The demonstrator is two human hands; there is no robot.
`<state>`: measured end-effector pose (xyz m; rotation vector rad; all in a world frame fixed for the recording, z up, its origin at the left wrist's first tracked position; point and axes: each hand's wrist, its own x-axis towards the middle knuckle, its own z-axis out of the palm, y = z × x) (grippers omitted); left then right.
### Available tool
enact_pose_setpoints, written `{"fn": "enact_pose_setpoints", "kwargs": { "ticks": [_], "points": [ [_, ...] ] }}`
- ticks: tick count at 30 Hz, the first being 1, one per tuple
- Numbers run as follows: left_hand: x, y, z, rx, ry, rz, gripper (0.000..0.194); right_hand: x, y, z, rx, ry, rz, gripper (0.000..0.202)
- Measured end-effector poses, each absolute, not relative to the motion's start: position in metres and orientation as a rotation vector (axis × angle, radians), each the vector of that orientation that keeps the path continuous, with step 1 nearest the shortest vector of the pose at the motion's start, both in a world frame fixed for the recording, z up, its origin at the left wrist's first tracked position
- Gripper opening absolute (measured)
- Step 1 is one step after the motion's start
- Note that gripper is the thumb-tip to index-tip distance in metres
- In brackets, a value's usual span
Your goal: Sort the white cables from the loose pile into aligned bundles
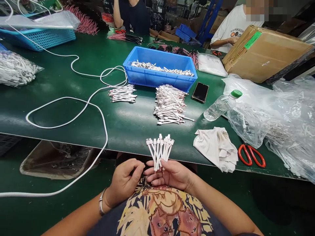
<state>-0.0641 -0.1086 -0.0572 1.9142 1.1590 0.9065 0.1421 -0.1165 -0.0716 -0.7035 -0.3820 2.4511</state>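
Observation:
Several short white cables (159, 152) fan out from my right hand (172, 173), its thumb pressed over their lower ends and their connectors pointing away from me. Just left of them, my left hand (126, 177) is closed, thumb against curled fingers; whatever it may hold is hidden. Beyond my hands lies a large pile of white cables (170, 104) on the green table (133, 131). A smaller pile of cables (122, 93) lies to its left. Behind both piles stands a blue bin (159, 78) with more white cables inside.
A phone (200, 92), a bottle (220, 105), a white cloth (216, 147) and red-handled scissors (251, 155) lie at the right, near plastic bags (283, 114) and a carton (268, 52). A long white cord (103, 121) loops across the left. Two people are across the table.

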Motion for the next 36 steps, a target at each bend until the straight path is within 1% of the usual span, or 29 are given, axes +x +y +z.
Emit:
{"fn": "enact_pose_setpoints", "kwargs": {
  "ticks": [2, 4, 6, 9, 15, 23, 28, 36],
  "points": [
    [-0.063, -0.114, -0.067, 1.690, 1.249, 0.667, 0.026, 0.140, -0.116, -0.071, -0.718, -0.402, 2.451, 0.047],
    [-0.059, -0.113, -0.073, 1.507, 1.220, 0.538, 0.037, 0.137, -0.116, -0.071, -0.732, -0.407, 2.445, 0.046],
    [-0.054, -0.109, -0.072, 1.385, 1.137, 0.521, 0.042, 0.134, -0.117, -0.071, -0.767, -0.400, 2.424, 0.042],
    [-0.044, -0.101, -0.064, 1.274, 0.988, 0.513, 0.046, 0.132, -0.120, -0.070, -0.830, -0.401, 2.384, 0.037],
    [-0.023, -0.097, -0.063, 1.065, 0.819, 0.366, 0.043, 0.135, -0.128, -0.069, -0.867, -0.437, 2.348, 0.038],
    [-0.017, -0.098, -0.067, 0.975, 0.875, 0.414, 0.043, 0.139, -0.129, -0.072, -0.898, -0.474, 2.335, 0.035],
    [-0.016, -0.100, -0.064, 0.984, 0.961, 0.460, 0.042, 0.139, -0.130, -0.074, -0.889, -0.489, 2.336, 0.041],
    [-0.016, -0.103, -0.060, 0.967, 0.969, 0.521, 0.041, 0.143, -0.136, -0.078, -1.031, -0.572, 2.249, 0.050]
  ]
}}
